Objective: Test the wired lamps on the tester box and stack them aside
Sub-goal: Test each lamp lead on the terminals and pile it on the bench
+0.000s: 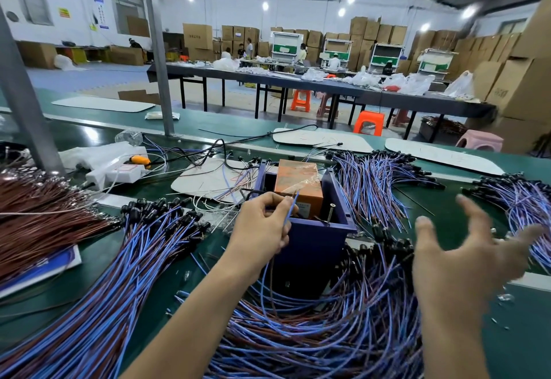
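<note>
Green bench (530,349), carton-stacked hall (298,12); left hand (262,226) around a blue wire (290,208), right hand (465,265) splayed.

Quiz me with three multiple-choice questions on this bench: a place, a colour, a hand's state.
1. Where is the orange block? A in the box B on the power strip C on a stool
2. What colour is the wire the left hand pinches? A white B blue C yellow
3. The right hand is: A gripping a lamp B resting on the box C open, empty
Answers: 1 A, box walls surround it. 2 B, a blue strand rises from its grip. 3 C, spread wide, nothing held.
</note>
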Demonstrator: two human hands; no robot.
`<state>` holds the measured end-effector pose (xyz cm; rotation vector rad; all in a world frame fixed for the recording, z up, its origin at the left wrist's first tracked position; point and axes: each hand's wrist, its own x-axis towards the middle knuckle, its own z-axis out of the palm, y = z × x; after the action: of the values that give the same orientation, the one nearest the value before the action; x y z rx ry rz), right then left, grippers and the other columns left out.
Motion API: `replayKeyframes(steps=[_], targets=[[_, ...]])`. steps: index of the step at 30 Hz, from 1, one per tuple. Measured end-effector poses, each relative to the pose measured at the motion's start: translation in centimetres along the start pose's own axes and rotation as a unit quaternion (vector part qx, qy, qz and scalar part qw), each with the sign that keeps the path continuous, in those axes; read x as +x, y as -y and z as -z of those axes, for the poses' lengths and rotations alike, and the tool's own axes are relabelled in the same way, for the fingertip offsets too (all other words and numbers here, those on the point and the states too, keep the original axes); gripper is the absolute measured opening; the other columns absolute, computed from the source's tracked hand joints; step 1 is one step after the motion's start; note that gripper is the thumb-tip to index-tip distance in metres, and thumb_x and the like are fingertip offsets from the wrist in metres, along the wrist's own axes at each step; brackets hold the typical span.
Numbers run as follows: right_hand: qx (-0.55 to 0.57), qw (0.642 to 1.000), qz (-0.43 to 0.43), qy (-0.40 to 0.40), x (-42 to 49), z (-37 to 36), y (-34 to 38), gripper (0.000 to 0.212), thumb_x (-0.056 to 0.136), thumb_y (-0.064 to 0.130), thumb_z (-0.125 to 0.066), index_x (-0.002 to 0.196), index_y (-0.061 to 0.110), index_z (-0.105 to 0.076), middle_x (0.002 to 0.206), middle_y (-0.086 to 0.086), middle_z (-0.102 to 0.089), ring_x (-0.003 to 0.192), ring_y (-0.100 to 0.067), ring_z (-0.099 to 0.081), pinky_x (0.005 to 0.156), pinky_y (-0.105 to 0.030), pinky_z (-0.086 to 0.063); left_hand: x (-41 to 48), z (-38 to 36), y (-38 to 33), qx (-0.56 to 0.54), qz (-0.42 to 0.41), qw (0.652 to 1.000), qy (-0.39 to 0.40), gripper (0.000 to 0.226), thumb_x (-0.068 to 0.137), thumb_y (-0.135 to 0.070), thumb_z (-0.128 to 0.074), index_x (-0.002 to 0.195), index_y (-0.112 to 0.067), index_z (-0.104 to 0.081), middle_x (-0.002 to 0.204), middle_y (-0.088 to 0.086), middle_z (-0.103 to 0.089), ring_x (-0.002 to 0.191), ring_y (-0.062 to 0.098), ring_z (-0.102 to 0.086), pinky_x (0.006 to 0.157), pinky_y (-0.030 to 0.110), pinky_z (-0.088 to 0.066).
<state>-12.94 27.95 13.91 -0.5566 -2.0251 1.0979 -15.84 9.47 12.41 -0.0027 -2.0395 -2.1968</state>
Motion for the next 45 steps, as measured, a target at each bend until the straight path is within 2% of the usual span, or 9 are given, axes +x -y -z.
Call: replayKeyframes(steps=[2, 4, 7, 9, 12, 18, 24, 39, 45], targets=[[0.046, 0.998, 0.035, -0.022, -0.3, 1.0, 0.6, 0.035, 0.086, 0.020, -0.068, 0.120, 0.020, -0.060, 0.149, -0.013, -0.034, 0.135, -0.029, -0.037, 0.108, -0.051, -0.036, -0.2, -0.2, -0.2, -0.004, -0.011, 1.000, -0.001, 0.024, 0.099, -0.017, -0.048, 0.080, -0.007, -0.058, 0.040, -0.006, -0.039, 0.033, 0.008, -0.030, 0.033, 0.015, -0.026], [0.111, 0.990, 0.049, 0.078, -0.9, 1.7, 1.7, 0.011, 0.085, 0.019, -0.068, 0.095, 0.021, -0.066, 0.102, -0.003, -0.069, 0.085, -0.012, -0.067, 0.079, -0.041, -0.056, -0.3, -0.4, -0.2, -0.006, -0.021, 1.000, 0.000, 0.023, 0.098, -0.017, -0.049, 0.080, -0.006, -0.058, 0.041, -0.005, -0.040, 0.033, 0.008, -0.032, 0.034, 0.015, -0.027], [0.127, 0.928, 0.023, 0.348, -3.3, 1.1, 4.0, 0.009, 0.083, 0.013, -0.070, 0.078, 0.018, -0.065, 0.067, 0.000, -0.071, 0.054, -0.007, -0.066, 0.048, -0.022, -0.053, -0.4, -0.7, -0.1, 0.002, -0.049, 0.999, -0.004, 0.022, 0.097, -0.016, -0.051, 0.080, -0.005, -0.057, 0.040, -0.007, -0.042, 0.033, 0.008, -0.037, 0.038, 0.018, -0.031], [0.060, 0.903, 0.048, 0.422, -5.1, -0.4, 4.7, 0.012, 0.082, 0.011, -0.070, 0.077, 0.018, -0.061, 0.070, -0.002, -0.070, 0.064, -0.015, -0.069, 0.059, -0.033, -0.058, -0.3, -0.7, 0.1, 0.045, -0.086, 0.995, -0.022, 0.020, 0.096, -0.016, -0.054, 0.079, -0.006, -0.059, 0.039, -0.008, -0.045, 0.035, 0.007, -0.042, 0.042, 0.018, -0.034], [-0.009, 0.903, 0.087, 0.420, -6.5, -1.9, 5.0, 0.014, 0.081, 0.016, -0.067, 0.078, 0.021, -0.054, 0.078, 0.000, -0.068, 0.080, -0.021, -0.066, 0.077, -0.038, -0.055, -0.1, -0.5, 0.4, 0.084, -0.120, 0.988, -0.058, 0.020, 0.094, -0.017, -0.056, 0.075, -0.012, -0.060, 0.039, -0.009, -0.048, 0.036, 0.003, -0.044, 0.044, 0.016, -0.036], [0.047, 0.901, 0.076, 0.425, -6.1, -2.1, 4.4, 0.015, 0.077, 0.014, -0.071, 0.073, 0.021, -0.058, 0.061, 0.006, -0.065, 0.052, -0.002, -0.053, 0.059, -0.023, -0.048, 0.1, -0.7, 1.1, 0.093, -0.155, 0.978, -0.108, 0.020, 0.093, -0.021, -0.059, 0.073, -0.019, -0.059, 0.041, -0.009, -0.053, 0.039, 0.006, -0.050, 0.049, 0.025, -0.042], [0.084, 0.906, 0.067, 0.409, -5.9, -2.6, 3.7, 0.012, 0.078, 0.013, -0.074, 0.078, 0.021, -0.064, 0.065, 0.005, -0.070, 0.061, -0.004, -0.065, 0.064, -0.022, -0.054, -0.1, -0.9, 1.3, 0.107, -0.175, 0.969, -0.136, 0.021, 0.091, -0.025, -0.061, 0.070, -0.023, -0.060, 0.046, -0.011, -0.058, 0.047, 0.007, -0.058, 0.054, 0.025, -0.047], [0.372, 0.752, -0.195, 0.509, -5.5, -2.9, 3.7, 0.013, 0.091, 0.001, -0.055, 0.082, 0.005, -0.064, 0.076, -0.012, -0.070, 0.071, -0.018, -0.069, 0.065, -0.032, -0.059, -0.2, -1.4, 0.9, -0.052, -0.112, 0.982, -0.144, 0.022, 0.091, -0.021, -0.061, 0.069, -0.018, -0.062, 0.049, -0.013, -0.053, 0.050, 0.007, -0.045, 0.055, 0.030, -0.041], [0.225, 0.886, -0.164, 0.372, -2.7, -2.6, 1.1, 0.018, 0.094, 0.007, -0.056, 0.080, 0.005, -0.065, 0.044, 0.002, -0.051, 0.036, -0.011, -0.043, 0.038, -0.022, -0.039, 1.4, 0.8, 1.5, 0.139, -0.001, 0.987, -0.086, 0.026, 0.087, -0.024, -0.063, 0.061, -0.017, -0.064, 0.037, -0.014, -0.045, 0.046, 0.010, -0.040, 0.052, 0.023, -0.034]])
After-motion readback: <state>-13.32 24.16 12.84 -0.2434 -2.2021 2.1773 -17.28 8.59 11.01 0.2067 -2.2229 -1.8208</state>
